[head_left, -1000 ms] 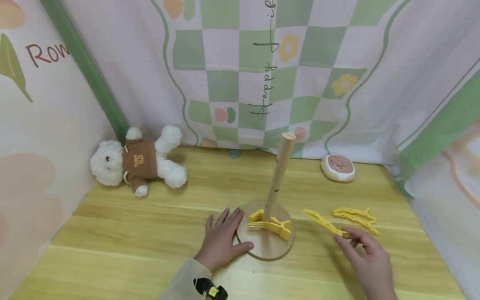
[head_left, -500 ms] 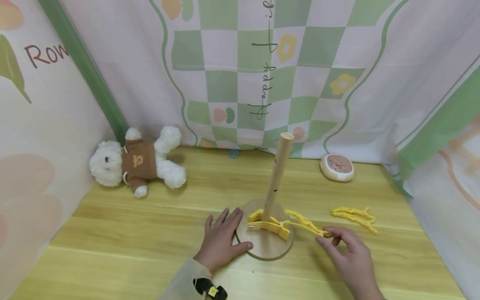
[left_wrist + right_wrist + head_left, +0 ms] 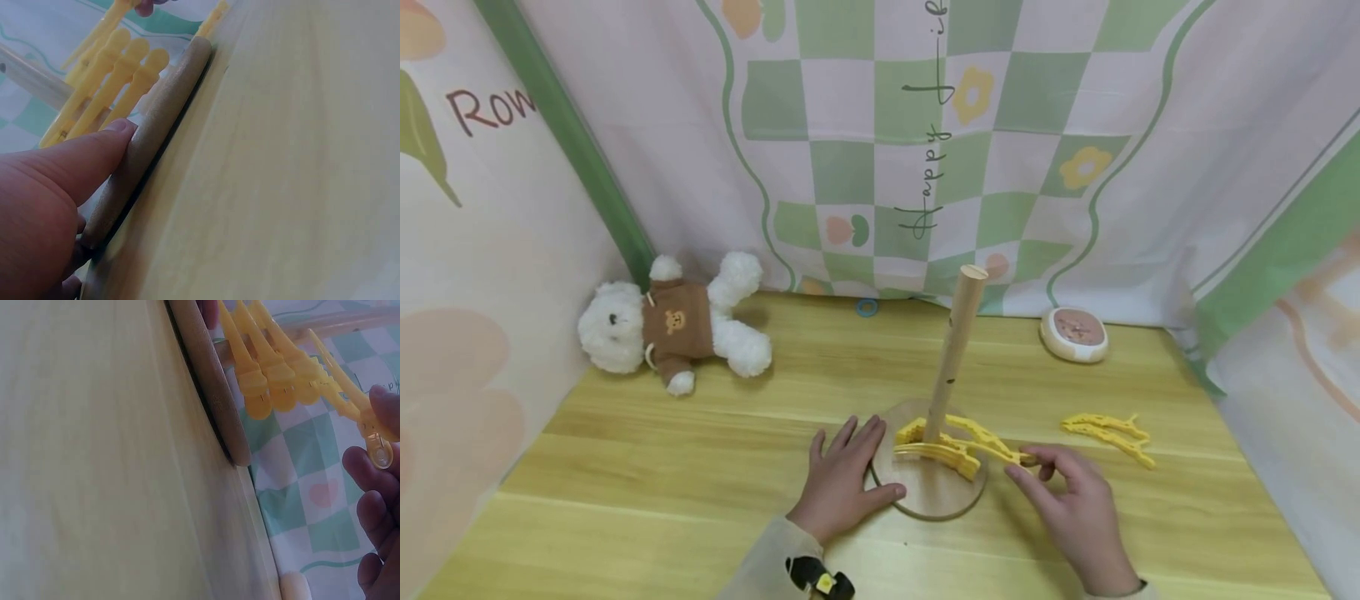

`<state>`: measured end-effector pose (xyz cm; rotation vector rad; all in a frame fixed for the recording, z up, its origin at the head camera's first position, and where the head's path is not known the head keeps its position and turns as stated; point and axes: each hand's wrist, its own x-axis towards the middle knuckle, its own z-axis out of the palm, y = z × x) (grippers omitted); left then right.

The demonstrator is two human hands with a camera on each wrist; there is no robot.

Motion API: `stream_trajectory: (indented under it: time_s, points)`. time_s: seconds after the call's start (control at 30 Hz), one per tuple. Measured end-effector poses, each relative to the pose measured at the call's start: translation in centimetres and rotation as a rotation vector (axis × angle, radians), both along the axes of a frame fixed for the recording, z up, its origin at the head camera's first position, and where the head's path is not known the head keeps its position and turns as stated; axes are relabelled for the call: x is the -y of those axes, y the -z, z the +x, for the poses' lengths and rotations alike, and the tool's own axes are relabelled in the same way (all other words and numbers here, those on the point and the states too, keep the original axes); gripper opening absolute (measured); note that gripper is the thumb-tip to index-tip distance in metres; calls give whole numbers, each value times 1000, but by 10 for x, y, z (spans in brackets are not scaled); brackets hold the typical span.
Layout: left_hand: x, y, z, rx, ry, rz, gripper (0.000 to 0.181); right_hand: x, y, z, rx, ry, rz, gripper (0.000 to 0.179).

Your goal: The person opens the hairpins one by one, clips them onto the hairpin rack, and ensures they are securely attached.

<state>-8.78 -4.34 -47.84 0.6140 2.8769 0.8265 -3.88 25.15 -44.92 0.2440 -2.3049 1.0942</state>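
Right hand (image 3: 1071, 508) and its yellow clip (image 3: 987, 436) have shifted leftward, closer to the wooden post (image 3: 956, 354); left hand (image 3: 841, 490) unchanged. Yellow clip: pinched at its rear end by the right hand, the nearer one; prongs spread apart. Long axis runs from that grip leftward, slightly away from the person, open end facing the post's foot. Contact with post: cannot tell. Left hand rests, fingers spread, on the round base (image 3: 932, 500), opposite side of the post. Other clips (image 3: 936, 451) sit at the post's foot.
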Motion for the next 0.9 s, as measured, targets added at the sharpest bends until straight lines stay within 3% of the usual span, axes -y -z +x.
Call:
stream_trajectory:
  time_s: [0.1, 0.9]
  points:
    - [0, 1, 0, -2, 0, -2, 93, 1, 1, -2, -33, -17, 16, 34]
    - [0, -2, 1, -3, -3, 8, 92, 16, 2, -10, -35, -31, 42, 34]
